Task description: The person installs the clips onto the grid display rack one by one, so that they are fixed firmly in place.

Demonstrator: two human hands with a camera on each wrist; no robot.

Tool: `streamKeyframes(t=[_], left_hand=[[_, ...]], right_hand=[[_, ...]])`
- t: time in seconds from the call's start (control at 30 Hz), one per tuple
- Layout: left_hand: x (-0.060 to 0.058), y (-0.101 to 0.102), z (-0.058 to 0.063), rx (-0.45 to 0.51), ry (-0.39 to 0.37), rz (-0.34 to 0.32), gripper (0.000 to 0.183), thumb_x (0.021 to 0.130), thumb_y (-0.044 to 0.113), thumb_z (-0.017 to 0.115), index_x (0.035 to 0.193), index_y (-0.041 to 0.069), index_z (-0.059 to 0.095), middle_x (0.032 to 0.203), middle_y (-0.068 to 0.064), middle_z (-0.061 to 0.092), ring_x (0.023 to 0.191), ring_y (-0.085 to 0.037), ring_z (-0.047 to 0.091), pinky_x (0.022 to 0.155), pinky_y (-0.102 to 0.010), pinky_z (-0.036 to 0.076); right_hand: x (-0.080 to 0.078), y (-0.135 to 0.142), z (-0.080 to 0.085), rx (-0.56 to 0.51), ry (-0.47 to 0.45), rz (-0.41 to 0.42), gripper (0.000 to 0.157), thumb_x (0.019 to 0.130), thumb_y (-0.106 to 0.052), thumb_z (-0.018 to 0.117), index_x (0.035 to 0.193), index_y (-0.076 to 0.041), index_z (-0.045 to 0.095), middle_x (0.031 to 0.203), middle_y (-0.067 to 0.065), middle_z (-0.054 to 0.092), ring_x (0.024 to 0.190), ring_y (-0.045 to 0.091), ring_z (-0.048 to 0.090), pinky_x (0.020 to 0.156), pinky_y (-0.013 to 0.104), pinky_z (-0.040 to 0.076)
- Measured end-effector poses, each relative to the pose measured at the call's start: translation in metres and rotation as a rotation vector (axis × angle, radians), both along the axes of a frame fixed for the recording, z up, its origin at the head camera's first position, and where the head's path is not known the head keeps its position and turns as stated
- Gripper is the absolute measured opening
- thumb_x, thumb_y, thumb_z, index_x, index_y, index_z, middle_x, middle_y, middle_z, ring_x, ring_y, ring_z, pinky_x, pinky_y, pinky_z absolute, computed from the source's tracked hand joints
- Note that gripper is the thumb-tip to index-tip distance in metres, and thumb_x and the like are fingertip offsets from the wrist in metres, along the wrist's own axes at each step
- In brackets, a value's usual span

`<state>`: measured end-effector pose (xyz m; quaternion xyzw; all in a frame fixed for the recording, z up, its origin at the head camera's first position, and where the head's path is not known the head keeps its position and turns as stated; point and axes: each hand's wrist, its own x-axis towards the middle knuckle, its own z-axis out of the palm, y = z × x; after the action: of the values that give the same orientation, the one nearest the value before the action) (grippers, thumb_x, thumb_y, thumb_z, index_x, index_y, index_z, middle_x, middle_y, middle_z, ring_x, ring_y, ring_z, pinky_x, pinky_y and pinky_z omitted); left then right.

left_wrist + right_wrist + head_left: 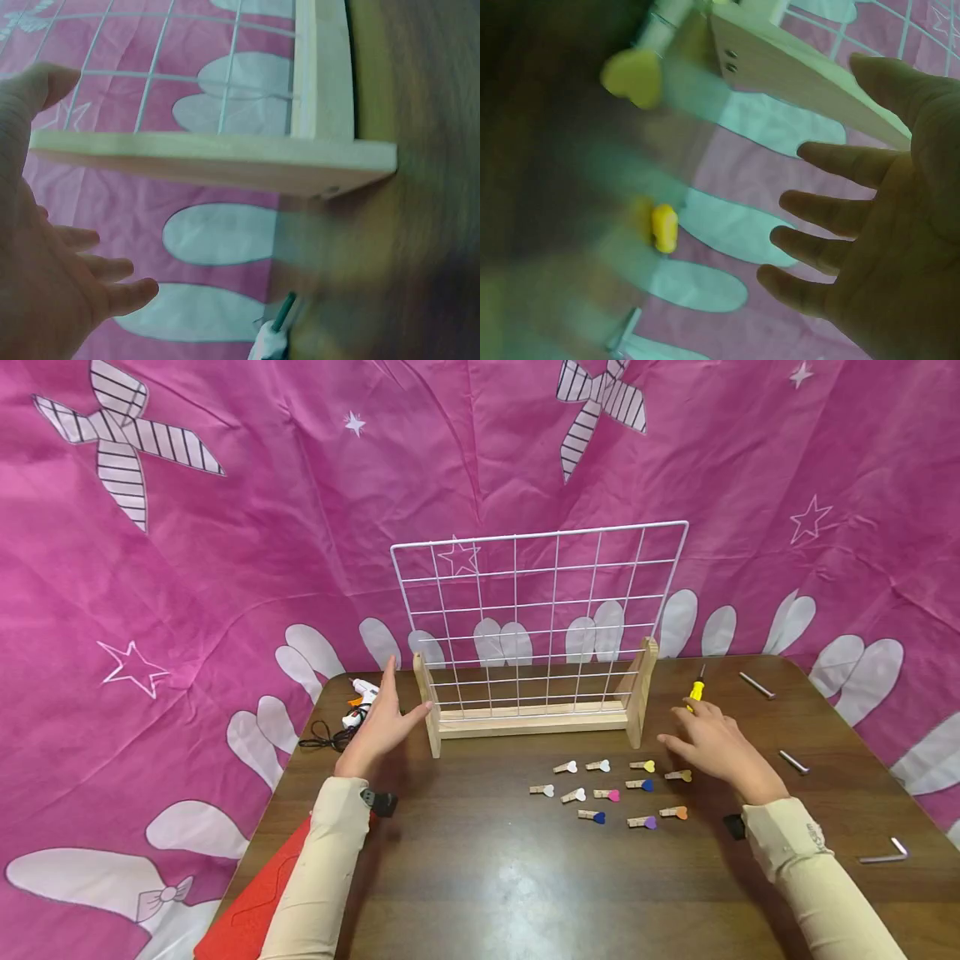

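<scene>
A white wire grid (536, 610) stands upright in a wooden base, whose bottom rail (532, 724) joins two wooden end posts. Beside the left post (217, 159) is my left hand (386, 722), its fingers spread and its thumb toward the post. My right hand (716, 747) hovers to the right of the right post (642, 693), fingers apart and holding nothing. In the right wrist view the palm (915, 247) faces that post. Several small wooden clothespins with coloured hearts, such as a pink one (607, 795) and a purple one (642, 822), lie in front of the base.
A yellow screwdriver (697, 690) lies just beyond my right hand. Metal rods (757, 685) and an L-shaped hex key (885, 857) lie farther right. A white glue gun (365, 691) with a black cord is behind my left hand, and red felt (262, 893) lies under my left forearm.
</scene>
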<state>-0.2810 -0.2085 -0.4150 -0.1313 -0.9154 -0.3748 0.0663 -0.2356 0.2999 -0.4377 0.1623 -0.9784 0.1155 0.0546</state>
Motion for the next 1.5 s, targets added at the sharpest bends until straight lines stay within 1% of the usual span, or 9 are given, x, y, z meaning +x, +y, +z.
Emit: streamKeyframes(t=[0.27, 0.4, 0.53, 0.8, 0.97, 1.17, 1.33, 1.4, 1.5], left_hand=[[-0.004, 0.012, -0.012, 0.128, 0.071, 0.034, 0.088, 0.087, 0.034, 0.062, 0.149, 0.022, 0.000, 0.152, -0.010, 0.017, 0.135, -0.030, 0.021, 0.106, -0.052, 0.023], [-0.008, 0.018, -0.015, 0.240, 0.104, 0.051, 0.079, 0.087, 0.024, 0.062, 0.148, 0.018, 0.012, 0.146, -0.011, 0.030, 0.128, -0.029, 0.034, 0.101, -0.050, 0.032], [-0.009, 0.027, -0.015, 0.357, 0.086, 0.034, 0.071, 0.089, 0.017, 0.060, 0.147, 0.018, 0.020, 0.140, -0.011, 0.038, 0.123, -0.026, 0.041, 0.097, -0.044, 0.040], [0.009, 0.041, 0.008, 0.438, 0.096, 0.029, 0.062, 0.089, 0.002, 0.054, 0.144, 0.003, 0.025, 0.134, -0.028, 0.040, 0.123, -0.036, 0.040, 0.098, -0.047, 0.038], [0.010, 0.045, 0.011, 0.455, 0.137, 0.053, 0.057, 0.089, -0.003, 0.050, 0.142, -0.001, 0.028, 0.132, -0.029, 0.042, 0.122, -0.036, 0.041, 0.098, -0.044, 0.039], [0.010, 0.051, 0.012, 0.487, 0.139, 0.103, 0.056, 0.088, -0.006, 0.050, 0.140, -0.003, 0.031, 0.132, -0.030, 0.043, 0.122, -0.037, 0.042, 0.096, -0.047, 0.041], [0.010, 0.054, 0.012, 0.499, 0.121, 0.135, 0.053, 0.088, -0.005, 0.049, 0.139, -0.003, 0.034, 0.130, -0.030, 0.044, 0.122, -0.037, 0.042, 0.097, -0.047, 0.040], [0.008, 0.053, 0.009, 0.525, 0.117, 0.133, 0.052, 0.088, -0.006, 0.049, 0.138, -0.004, 0.035, 0.130, -0.030, 0.044, 0.122, -0.037, 0.042, 0.097, -0.048, 0.039], [0.000, 0.051, -0.001, 0.563, 0.114, 0.137, 0.051, 0.087, -0.005, 0.049, 0.137, -0.003, 0.038, 0.129, -0.028, 0.046, 0.120, -0.037, 0.043, 0.096, -0.048, 0.040]], right_hand=[[-0.002, -0.012, -0.022, 0.015, -0.022, 0.088, 0.038, 0.082, -0.027, 0.068, 0.110, -0.001, 0.063, 0.118, 0.027, 0.052, 0.108, 0.049, 0.042, 0.078, 0.068, 0.036], [-0.001, -0.017, -0.031, 0.008, -0.036, 0.121, 0.025, 0.079, -0.020, 0.071, 0.101, -0.008, 0.068, 0.111, 0.023, 0.057, 0.103, 0.046, 0.046, 0.076, 0.067, 0.038], [0.002, -0.020, -0.038, 0.001, -0.053, 0.144, 0.018, 0.076, -0.016, 0.073, 0.093, -0.013, 0.071, 0.103, 0.017, 0.060, 0.100, 0.043, 0.048, 0.073, 0.064, 0.040], [0.002, -0.024, -0.044, -0.013, -0.046, 0.164, 0.014, 0.071, -0.009, 0.076, 0.082, -0.015, 0.070, 0.087, 0.004, 0.057, 0.095, 0.038, 0.050, 0.068, 0.058, 0.042], [-0.001, -0.023, -0.044, -0.018, -0.030, 0.178, 0.015, 0.070, -0.006, 0.076, 0.075, -0.017, 0.066, 0.080, -0.001, 0.053, 0.090, 0.035, 0.050, 0.063, 0.052, 0.042], [0.002, -0.019, -0.036, -0.038, -0.018, 0.172, 0.020, 0.068, -0.006, 0.076, 0.070, -0.015, 0.059, 0.074, -0.003, 0.048, 0.072, 0.020, 0.046, 0.055, 0.036, 0.038], [0.005, -0.019, -0.016, -0.072, -0.124, 0.129, 0.014, 0.074, -0.006, 0.072, 0.074, -0.012, 0.059, 0.066, -0.004, 0.049, 0.060, 0.013, 0.044, 0.051, 0.029, 0.037], [0.006, -0.019, -0.008, -0.081, -0.179, 0.118, 0.012, 0.077, -0.007, 0.069, 0.075, -0.011, 0.058, 0.064, -0.005, 0.049, 0.057, 0.012, 0.044, 0.049, 0.028, 0.037], [0.007, -0.020, 0.004, -0.081, -0.199, 0.122, 0.010, 0.078, -0.007, 0.068, 0.077, -0.010, 0.059, 0.064, -0.005, 0.052, 0.057, 0.011, 0.045, 0.049, 0.028, 0.039]])
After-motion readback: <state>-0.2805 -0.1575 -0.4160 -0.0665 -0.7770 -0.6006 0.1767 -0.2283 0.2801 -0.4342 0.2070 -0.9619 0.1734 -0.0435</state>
